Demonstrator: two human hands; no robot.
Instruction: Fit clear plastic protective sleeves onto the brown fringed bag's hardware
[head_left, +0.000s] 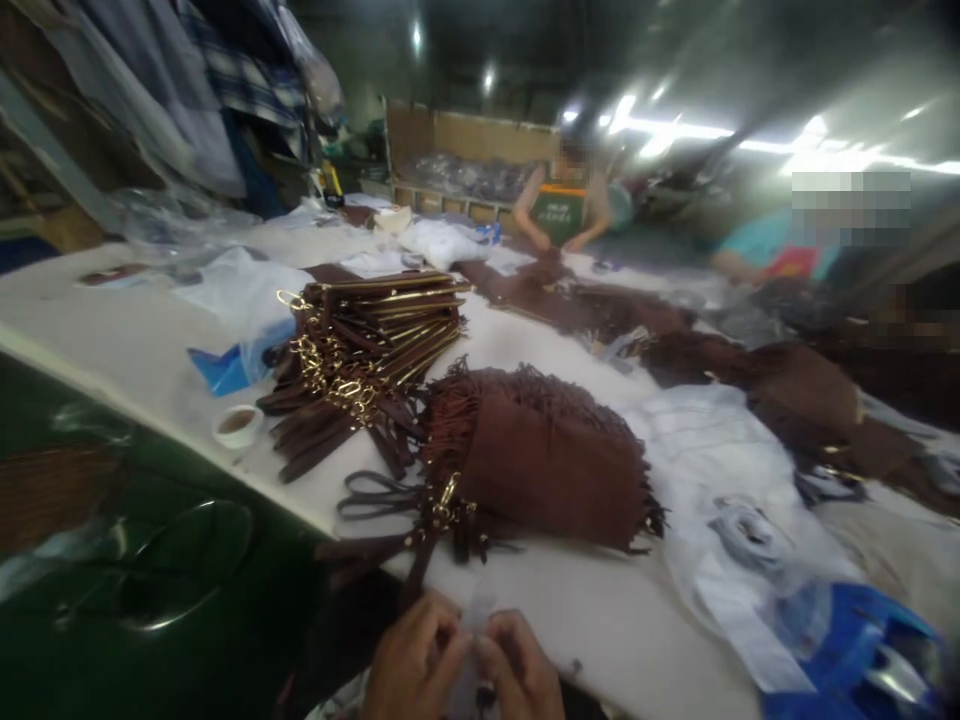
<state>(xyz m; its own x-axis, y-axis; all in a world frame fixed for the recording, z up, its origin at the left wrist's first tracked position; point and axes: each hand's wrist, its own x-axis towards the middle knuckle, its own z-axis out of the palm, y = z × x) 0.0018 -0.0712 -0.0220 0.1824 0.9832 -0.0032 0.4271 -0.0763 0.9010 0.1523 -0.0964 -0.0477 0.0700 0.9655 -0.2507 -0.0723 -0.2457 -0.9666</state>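
Note:
My left hand (412, 665) and my right hand (521, 670) meet at the bottom edge of the view, fingers pinched together on a small pale, translucent piece (471, 625) between them; blur hides what it is. Just beyond them on the white table (135, 340) lies a brown suede fringed bag (547, 455) with a gold clasp and dark straps (382, 495) trailing toward me. Further left sits a pile of brown straps with gold hardware (360, 355).
A small white cup (238, 425) and blue plastic (225, 365) sit near the table's left edge. Clear and blue plastic bags (757, 540) lie at right. More brown bags (750, 370) cover the far table, where two other people work. Garments hang at upper left.

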